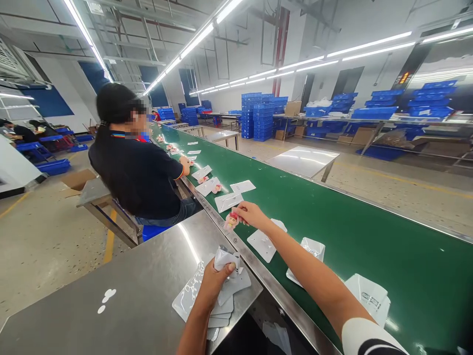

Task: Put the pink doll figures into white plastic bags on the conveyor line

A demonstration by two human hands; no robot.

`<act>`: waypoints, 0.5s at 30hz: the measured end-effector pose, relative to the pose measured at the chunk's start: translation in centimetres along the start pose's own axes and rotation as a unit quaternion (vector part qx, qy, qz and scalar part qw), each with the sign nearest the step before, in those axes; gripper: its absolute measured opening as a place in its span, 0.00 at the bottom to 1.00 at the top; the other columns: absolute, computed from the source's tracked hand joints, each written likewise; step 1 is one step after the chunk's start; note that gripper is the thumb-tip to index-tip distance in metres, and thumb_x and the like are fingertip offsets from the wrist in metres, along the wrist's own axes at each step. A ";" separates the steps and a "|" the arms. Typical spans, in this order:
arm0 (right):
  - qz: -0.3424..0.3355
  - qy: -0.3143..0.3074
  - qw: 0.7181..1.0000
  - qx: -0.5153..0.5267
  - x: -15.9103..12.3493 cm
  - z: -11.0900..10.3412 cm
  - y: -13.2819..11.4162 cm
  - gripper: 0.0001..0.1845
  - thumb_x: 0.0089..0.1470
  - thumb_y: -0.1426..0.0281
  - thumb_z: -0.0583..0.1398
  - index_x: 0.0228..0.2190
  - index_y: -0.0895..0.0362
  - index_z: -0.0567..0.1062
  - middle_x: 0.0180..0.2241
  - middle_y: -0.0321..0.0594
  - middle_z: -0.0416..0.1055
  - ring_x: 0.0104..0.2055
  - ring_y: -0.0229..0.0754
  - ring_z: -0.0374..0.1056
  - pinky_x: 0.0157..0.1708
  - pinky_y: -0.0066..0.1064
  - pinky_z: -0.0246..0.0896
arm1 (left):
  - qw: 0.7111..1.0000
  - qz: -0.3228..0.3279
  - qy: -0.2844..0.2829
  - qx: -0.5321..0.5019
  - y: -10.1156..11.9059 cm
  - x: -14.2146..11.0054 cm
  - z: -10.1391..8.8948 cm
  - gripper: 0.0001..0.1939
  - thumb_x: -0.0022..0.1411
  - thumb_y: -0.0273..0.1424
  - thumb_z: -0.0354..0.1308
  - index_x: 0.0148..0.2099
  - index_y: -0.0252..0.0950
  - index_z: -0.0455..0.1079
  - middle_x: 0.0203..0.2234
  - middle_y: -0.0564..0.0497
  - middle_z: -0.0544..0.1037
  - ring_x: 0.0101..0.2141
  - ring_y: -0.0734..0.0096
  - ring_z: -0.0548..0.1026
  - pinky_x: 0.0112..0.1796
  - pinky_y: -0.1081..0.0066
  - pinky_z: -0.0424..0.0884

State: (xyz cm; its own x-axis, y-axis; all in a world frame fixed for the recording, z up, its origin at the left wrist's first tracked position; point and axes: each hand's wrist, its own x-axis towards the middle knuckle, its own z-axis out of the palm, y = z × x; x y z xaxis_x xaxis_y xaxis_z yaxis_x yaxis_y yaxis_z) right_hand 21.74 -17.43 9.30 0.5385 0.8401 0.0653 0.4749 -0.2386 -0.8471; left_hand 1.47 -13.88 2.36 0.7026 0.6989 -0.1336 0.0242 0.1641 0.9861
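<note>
Reaching over the green conveyor belt (306,217), my right hand (253,215) pinches a small pink-and-red doll figure (231,222) at the belt's near edge. My left hand (214,281) is closed around a glossy white pouch (224,258), thumb on top, above the metal table. Beneath it lies a loose pile of white pouches (221,308). Flat white pouches (264,242) rest on the belt under my right forearm, with another (228,201) just beyond my fingers. Farther up, small pink figures (217,188) lie beside more pouches.
A co-worker (136,162) in a dark shirt sits along the belt's left side, one hand over it. Round white stickers (107,294) lie on the metal table (74,315). A metal rail (288,308) edges the belt. Stacked blue crates (254,116) stand beyond.
</note>
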 end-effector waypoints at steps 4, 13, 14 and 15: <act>-0.089 -0.054 0.988 0.116 -4.5 -0.2 -2.2 0.18 0.55 0.54 0.53 0.27 0.57 0.65 0.19 0.31 0.65 0.17 0.30 0.57 0.16 0.21 0.51 | 0.999 0.042 0.020 0.021 0.6 -0.4 0.8 0.22 0.39 0.40 0.67 0.36 0.32 0.72 0.27 0.50 0.76 0.29 0.67 0.71 0.32 0.71 0.64; -0.125 -0.062 0.989 -0.055 -9.3 -1.7 -2.5 0.08 0.51 0.64 0.59 0.26 0.56 0.68 0.19 0.29 0.67 0.21 0.32 0.62 0.22 0.23 0.49 | 0.991 0.061 -0.116 0.035 1.2 -1.6 2.3 0.21 0.46 0.37 0.64 0.43 0.32 0.72 0.32 0.49 0.77 0.33 0.66 0.71 0.35 0.73 0.63; -0.127 -0.051 0.989 -0.049 -9.6 -1.7 -2.4 0.08 0.51 0.64 0.59 0.26 0.55 0.68 0.19 0.29 0.68 0.22 0.32 0.62 0.22 0.23 0.50 | 0.991 0.061 -0.117 0.027 1.3 -1.6 2.4 0.21 0.46 0.37 0.64 0.43 0.33 0.72 0.33 0.49 0.77 0.34 0.66 0.71 0.36 0.73 0.63; -0.127 -0.034 0.990 -0.043 -9.9 -1.8 -2.3 0.08 0.52 0.64 0.59 0.26 0.55 0.68 0.20 0.29 0.68 0.22 0.33 0.62 0.22 0.23 0.50 | 0.992 0.059 -0.112 0.022 1.4 -1.6 2.4 0.21 0.47 0.37 0.64 0.43 0.33 0.72 0.33 0.49 0.77 0.34 0.66 0.71 0.36 0.73 0.63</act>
State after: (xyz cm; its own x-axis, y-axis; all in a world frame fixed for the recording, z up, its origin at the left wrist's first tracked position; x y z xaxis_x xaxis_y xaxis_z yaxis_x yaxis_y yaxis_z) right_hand 16.56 -26.09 11.55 0.3478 0.9086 0.2314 0.6481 -0.0546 -0.7596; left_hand 2.08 -16.48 4.19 0.8430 0.5378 0.0036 -0.0397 0.0556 0.9977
